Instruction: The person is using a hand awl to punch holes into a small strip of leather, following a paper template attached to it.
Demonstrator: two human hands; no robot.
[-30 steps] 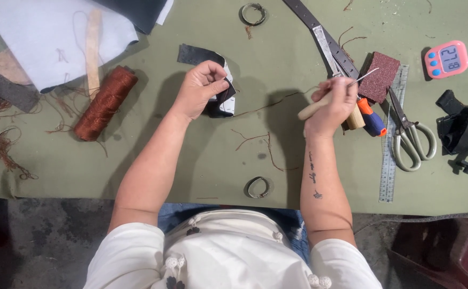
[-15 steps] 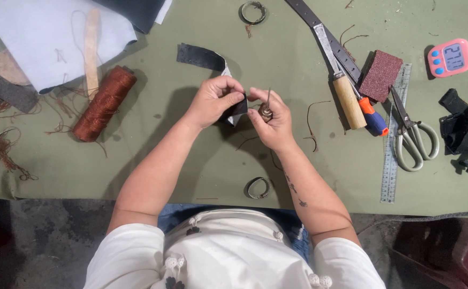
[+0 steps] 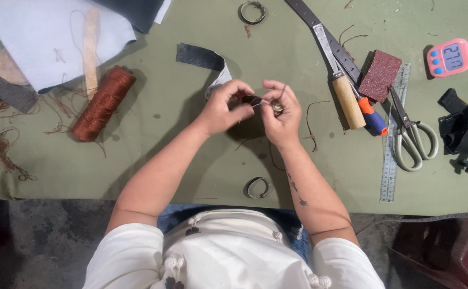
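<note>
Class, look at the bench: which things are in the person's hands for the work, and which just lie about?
In hand: dark strap, metal ring, held by left hand and right hand.

Lying about: thread spool, scissors, knife, sanding block, ruler, timer.

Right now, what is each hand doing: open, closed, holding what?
Left hand: closed, pinching the dark leather strap.
Right hand: closed on a small metal ring at the strap's end.

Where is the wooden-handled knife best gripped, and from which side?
Grip the wooden-handled knife by its pale rounded handle, coming from its left, probably: that side is bare table, while the orange-handled tool lies close against its right and the blade points away.
</note>
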